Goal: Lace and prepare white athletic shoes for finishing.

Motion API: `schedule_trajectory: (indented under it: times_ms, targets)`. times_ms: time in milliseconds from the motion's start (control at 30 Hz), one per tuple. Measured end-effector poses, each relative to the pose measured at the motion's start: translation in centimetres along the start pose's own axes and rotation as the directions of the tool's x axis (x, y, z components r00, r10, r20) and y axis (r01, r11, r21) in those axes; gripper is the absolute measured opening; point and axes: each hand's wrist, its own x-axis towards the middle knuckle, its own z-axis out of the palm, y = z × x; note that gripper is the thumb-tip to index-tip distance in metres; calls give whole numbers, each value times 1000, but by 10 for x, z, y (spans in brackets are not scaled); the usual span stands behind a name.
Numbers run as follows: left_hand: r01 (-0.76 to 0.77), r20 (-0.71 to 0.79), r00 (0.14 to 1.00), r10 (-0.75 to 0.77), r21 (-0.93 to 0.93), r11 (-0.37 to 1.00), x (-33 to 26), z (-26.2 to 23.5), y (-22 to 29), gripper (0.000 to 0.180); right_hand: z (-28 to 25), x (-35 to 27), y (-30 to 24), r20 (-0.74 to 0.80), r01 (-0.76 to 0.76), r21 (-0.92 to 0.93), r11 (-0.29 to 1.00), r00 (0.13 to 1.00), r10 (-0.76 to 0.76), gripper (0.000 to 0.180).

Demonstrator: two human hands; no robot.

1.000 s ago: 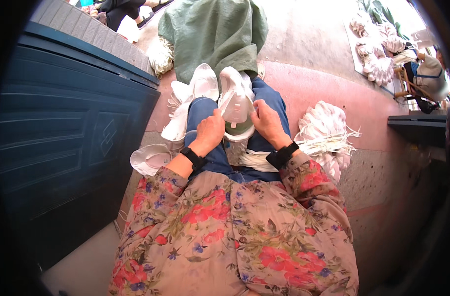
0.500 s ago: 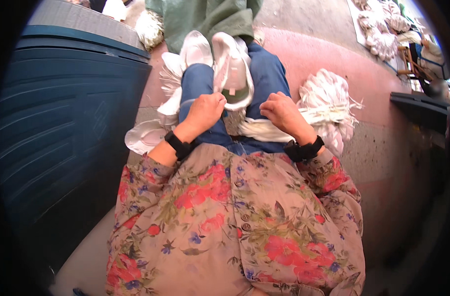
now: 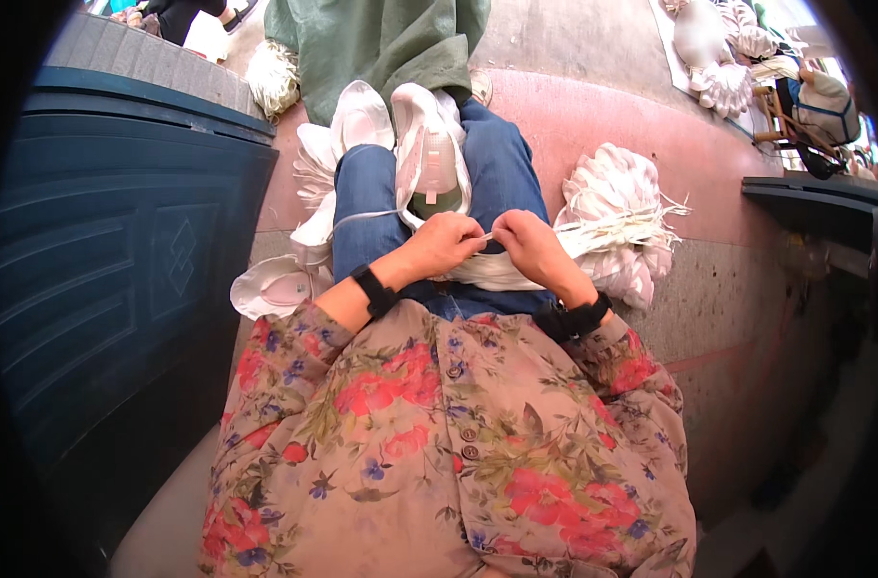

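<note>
I am looking down on both hands, which are working close together over my lap. The left hand [image 3: 445,243] is curling closed, pinching a thin white lace [image 3: 366,215] that is running off to the left across my thigh. The right hand [image 3: 527,243] is also closing, its fingertips pinching the same lace just beside the left hand's. Directly ahead of the knuckles, a white shoe [image 3: 431,164] is lying on my blue-jeaned lap, sole toward me, with a pale green patch showing at its near end. It is touching or nearly touching the left hand. A second white shoe [image 3: 360,118] is lying just to its left. More white shoe pieces [image 3: 275,286] are resting on the ground beside my left leg. A bundle of white uppers tied with laces [image 3: 617,217] is sitting just to the right of my right hand. A dark blue panelled wall [image 3: 121,250] is filling the left side.
</note>
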Motion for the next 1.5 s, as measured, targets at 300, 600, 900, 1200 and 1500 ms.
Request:
schedule_trajectory:
  times_ms: [300,600,900,1200,1500]
  targets:
    - [400,231,914,-333,-638,658,-27,-75,33,17,-41,26,-23,-212,-67,47,997,974,76,9]
    - [489,246,867,-434,-589,643,-42,-67,14,15,-48,23,3,-298,65,-432,899,931,-210,17]
    - [459,249,882,-399,-641,615,-22,-77,12,17,14,55,-43,274,-62,194,979,962,7,33]
    - [267,-515,856,-33,388,882,51,-90,-36,25,26,113,-11,-180,-203,-305,930,972,153,33]
    - [174,-571,814,101,406,897,60,-79,-37,24,41,104,-8,-136,-115,-344,932,988,72,14]
